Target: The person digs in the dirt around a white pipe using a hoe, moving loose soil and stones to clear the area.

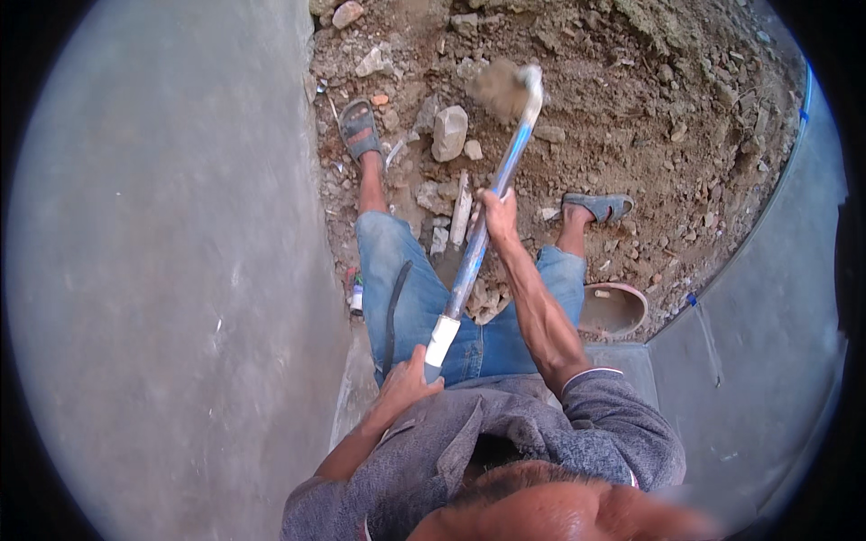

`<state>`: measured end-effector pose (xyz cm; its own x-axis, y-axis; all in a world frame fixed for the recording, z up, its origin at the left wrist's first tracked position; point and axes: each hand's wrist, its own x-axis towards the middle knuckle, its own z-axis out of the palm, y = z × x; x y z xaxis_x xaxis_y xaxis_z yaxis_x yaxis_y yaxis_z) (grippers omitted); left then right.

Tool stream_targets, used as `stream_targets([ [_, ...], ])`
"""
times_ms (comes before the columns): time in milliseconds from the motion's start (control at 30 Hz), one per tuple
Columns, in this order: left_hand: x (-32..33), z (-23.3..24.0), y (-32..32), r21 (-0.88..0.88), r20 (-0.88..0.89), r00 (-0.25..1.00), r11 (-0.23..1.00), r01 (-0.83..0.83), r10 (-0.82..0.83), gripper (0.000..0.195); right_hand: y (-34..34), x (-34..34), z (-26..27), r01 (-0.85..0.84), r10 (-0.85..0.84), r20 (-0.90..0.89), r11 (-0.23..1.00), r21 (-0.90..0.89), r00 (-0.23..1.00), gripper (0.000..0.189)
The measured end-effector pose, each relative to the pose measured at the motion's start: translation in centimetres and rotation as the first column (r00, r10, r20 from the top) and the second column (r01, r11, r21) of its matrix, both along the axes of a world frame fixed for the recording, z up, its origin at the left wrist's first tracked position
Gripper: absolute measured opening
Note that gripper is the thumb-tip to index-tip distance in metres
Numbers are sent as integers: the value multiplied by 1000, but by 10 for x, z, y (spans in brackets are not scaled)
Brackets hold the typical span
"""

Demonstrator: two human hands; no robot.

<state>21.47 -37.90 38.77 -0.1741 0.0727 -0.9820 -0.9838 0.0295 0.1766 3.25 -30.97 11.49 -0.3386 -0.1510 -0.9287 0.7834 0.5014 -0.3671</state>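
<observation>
A long-handled digging tool, probably a hoe, has a metal-looking pipe handle [478, 247] that slants from my waist up over the rubble. My left hand [401, 379] is closed round its lower end, just below a white sleeve [442, 340]. Further up, my right hand [499, 211] grips the middle of the handle. The tool's head [504, 89] is blurred, so its shape and whether it touches the soil [609, 128] cannot be told. Near it lies a large pale stone [449, 134].
Smooth grey concrete [176, 270] borders the soil on the left, and a curved grey surface [764, 284] on the right. A shallow pan [612, 310] rests beside my right knee. A small container [356, 297] lies by my left leg. Loose stones [433, 196] are between my sandalled feet.
</observation>
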Motion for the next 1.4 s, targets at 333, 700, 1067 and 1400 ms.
stream_targets([
  [333, -5, -60, 6, -34, -88, 964, 966, -256, 252, 48, -64, -41, -33, -403, 445, -193, 888, 219, 875, 44],
  [700, 2, -10, -31, 124, 147, 985, 990, 72, -90, 52, 53, 75, -41, -40, 15, 113, 975, 220, 994, 16],
  [1067, -40, -36, 37, 100, -324, 936, 978, 182, -141, 48, 79, -104, 76, 334, -325, -284, 942, -16, 902, 29],
  [1400, -257, -153, 92, -214, -491, 842, 968, 131, -223, 34, 126, -353, 61, 325, -350, -626, 932, -160, 696, 21],
])
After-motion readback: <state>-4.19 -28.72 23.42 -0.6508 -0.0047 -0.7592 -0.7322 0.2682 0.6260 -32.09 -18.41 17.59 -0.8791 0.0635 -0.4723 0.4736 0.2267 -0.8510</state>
